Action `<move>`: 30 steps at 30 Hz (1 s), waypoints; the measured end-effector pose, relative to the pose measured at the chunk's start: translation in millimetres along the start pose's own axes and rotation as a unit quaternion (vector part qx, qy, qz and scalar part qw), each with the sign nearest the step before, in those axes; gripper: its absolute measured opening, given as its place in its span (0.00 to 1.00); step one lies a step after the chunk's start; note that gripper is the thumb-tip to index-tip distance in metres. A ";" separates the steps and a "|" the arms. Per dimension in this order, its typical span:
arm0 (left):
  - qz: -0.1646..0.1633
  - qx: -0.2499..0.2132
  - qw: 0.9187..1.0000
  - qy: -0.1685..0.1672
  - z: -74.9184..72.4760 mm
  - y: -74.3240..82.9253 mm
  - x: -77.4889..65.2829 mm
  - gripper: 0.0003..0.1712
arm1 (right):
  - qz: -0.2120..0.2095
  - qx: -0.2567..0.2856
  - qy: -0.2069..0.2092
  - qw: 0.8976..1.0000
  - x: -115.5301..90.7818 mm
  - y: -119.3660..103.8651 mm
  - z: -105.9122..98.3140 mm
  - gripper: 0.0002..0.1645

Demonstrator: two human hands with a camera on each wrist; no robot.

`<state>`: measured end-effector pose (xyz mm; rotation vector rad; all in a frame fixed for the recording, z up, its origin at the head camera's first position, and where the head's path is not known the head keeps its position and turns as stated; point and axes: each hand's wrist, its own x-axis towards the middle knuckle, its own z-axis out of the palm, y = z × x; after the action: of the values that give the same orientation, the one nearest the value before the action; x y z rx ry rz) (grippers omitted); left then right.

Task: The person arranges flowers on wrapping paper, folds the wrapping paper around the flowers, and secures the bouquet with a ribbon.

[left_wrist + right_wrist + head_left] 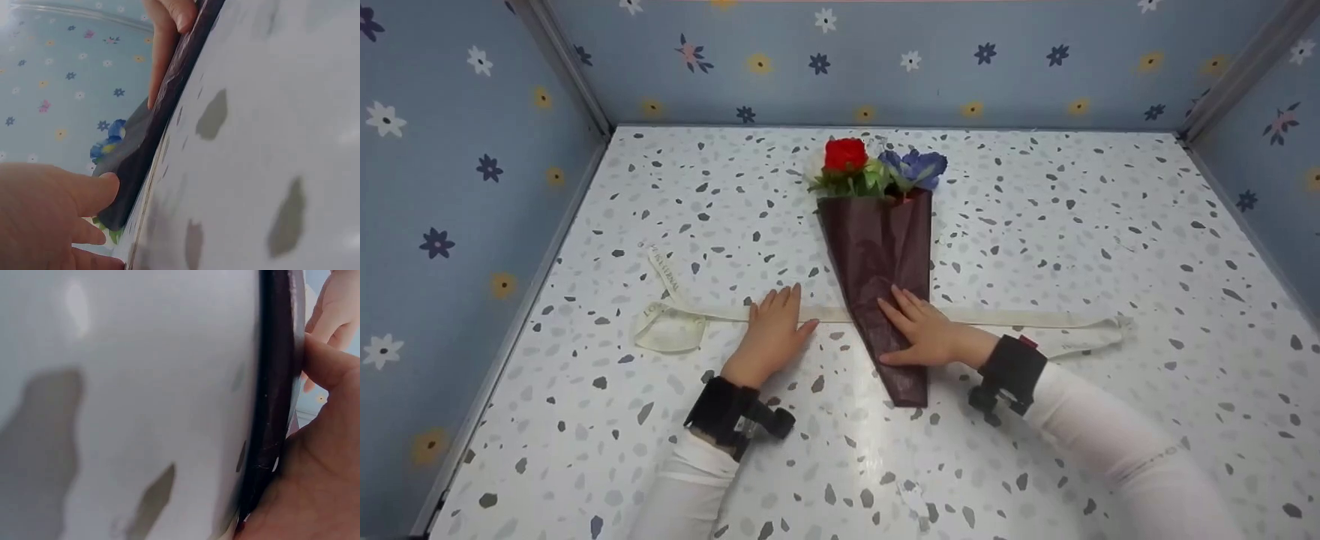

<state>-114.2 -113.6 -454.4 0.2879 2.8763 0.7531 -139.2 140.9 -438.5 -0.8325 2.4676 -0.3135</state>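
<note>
A bouquet in dark maroon wrapping paper [861, 244] lies on the speckled table, its narrow end toward me. From its top show a red rose [846, 155], a blue flower [916, 166] and green leaves. Beneath the wrap runs a long cream ribbon [1020, 318] with printed letters, stretched left to right. My right hand [924, 334] rests with spread fingers on the lower part of the wrap. To the left of the bouquet, my left hand [771, 334] lies over the ribbon, fingers extended. In the left wrist view, the left thumb [101, 191] overlaps the dark wrap.
At the left the ribbon's end curls into a loop [669, 349]; its right end folds back [1121, 330]. Flower-patterned panels [885, 67] enclose the table [1057, 210] at the back and both sides. Dark cameras are strapped to both wrists.
</note>
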 end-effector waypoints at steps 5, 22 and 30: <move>-0.018 -0.006 0.996 0.081 -3.4 -13.1 0.6 0.30 | 0.000 -0.001 0.003 1.000 -0.7 -1.3 0.4 0.54; -0.054 -0.058 0.997 0.022 -16.4 -19.6 -1.8 0.17 | -0.007 -0.016 0.010 1.000 -1.6 -0.5 1.8 0.55; -0.059 -0.103 0.992 -0.035 -43.5 -31.9 -7.5 0.15 | 0.000 -0.028 0.006 1.000 -2.1 -1.7 0.6 0.55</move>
<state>-120.2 -162.9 -431.9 0.1140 2.6945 0.9869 -136.6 140.8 -437.6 -0.8556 2.4973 -0.2520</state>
